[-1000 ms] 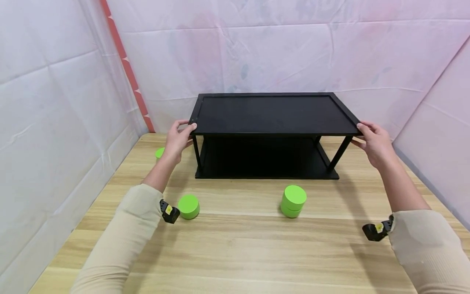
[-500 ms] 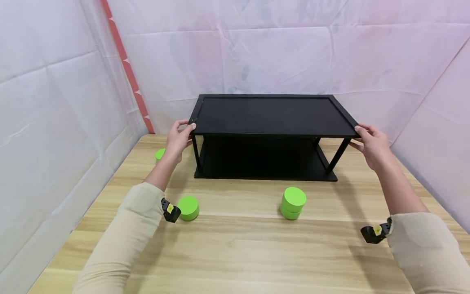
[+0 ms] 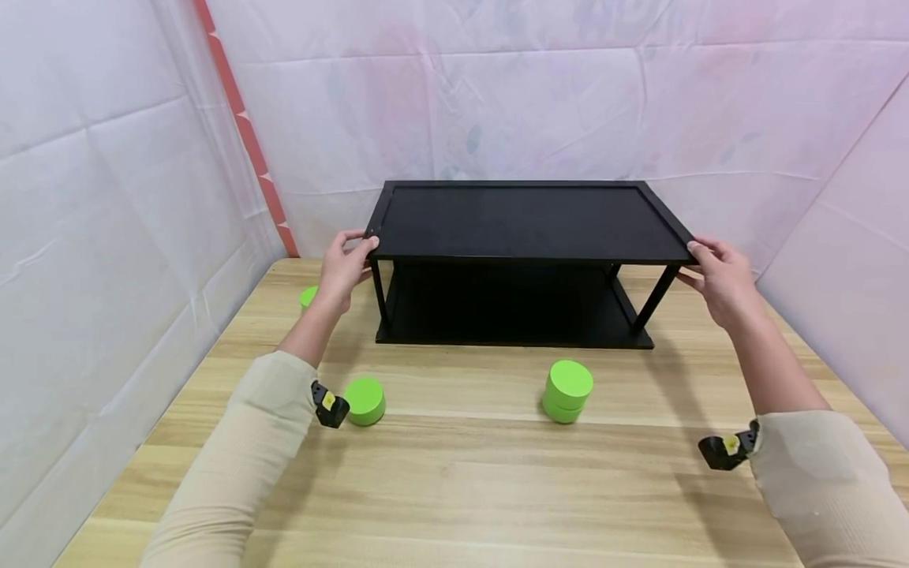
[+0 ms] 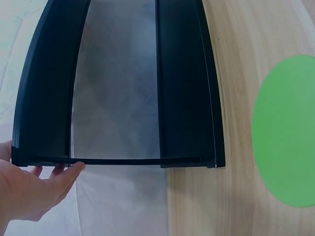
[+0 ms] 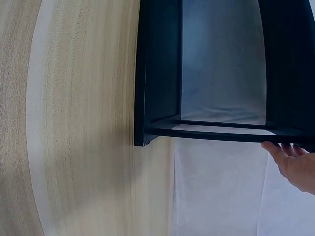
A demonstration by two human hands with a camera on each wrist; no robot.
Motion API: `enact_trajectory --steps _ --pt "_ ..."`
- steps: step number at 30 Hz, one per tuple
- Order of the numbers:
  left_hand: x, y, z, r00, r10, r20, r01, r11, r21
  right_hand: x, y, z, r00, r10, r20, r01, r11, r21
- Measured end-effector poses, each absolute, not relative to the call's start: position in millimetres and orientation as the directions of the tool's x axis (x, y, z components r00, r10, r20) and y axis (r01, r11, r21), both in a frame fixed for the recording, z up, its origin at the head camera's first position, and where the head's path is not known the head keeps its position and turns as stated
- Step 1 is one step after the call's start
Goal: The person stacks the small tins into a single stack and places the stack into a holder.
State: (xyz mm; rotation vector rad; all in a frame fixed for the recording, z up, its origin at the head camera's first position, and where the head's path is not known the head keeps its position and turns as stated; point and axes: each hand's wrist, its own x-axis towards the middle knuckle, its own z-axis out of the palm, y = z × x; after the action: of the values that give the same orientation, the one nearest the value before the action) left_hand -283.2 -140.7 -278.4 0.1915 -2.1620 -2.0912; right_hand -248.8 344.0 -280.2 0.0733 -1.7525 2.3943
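Observation:
A black two-tier shelf (image 3: 525, 225) stands on the wooden table, its upper board carried on thin posts above a lower board. My left hand (image 3: 342, 272) grips the front left corner of the upper board, thumb on top and fingers beneath. At the front right corner, my right hand (image 3: 726, 285) holds the same board in a like way. In the left wrist view, the left hand (image 4: 37, 189) lies at the shelf's end beside a post. The right wrist view has the right hand (image 5: 298, 169) touching the board and post.
In front of the shelf, a green round block (image 3: 365, 401) sits at left and a stack of two green round blocks (image 3: 567, 390) at right. Another green piece (image 3: 308, 297) is partly hidden behind the left forearm. White cloth walls (image 3: 525, 110) enclose the wooden table (image 3: 454, 489).
Between one second and half a second ago, the shelf's right end and my right hand shifted slightly left. Since then almost nothing differs; both hands keep their hold.

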Motion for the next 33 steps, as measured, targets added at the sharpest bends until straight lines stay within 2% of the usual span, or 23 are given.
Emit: enact_trajectory --steps 18,33 --pt "-283.7 -142.0 -280.4 -0.982 -0.189 0.008 -0.002 0.048 0.999 -244.8 341.2 -279.7 -0.988 0.089 0.125 -0.147 -0.319 -0.936" --pt "-286.5 -143.9 -276.9 -0.984 -0.18 -0.002 -0.01 0.041 0.999 -245.1 335.4 -277.1 -0.985 0.113 0.129 -0.154 -0.257 -0.954"
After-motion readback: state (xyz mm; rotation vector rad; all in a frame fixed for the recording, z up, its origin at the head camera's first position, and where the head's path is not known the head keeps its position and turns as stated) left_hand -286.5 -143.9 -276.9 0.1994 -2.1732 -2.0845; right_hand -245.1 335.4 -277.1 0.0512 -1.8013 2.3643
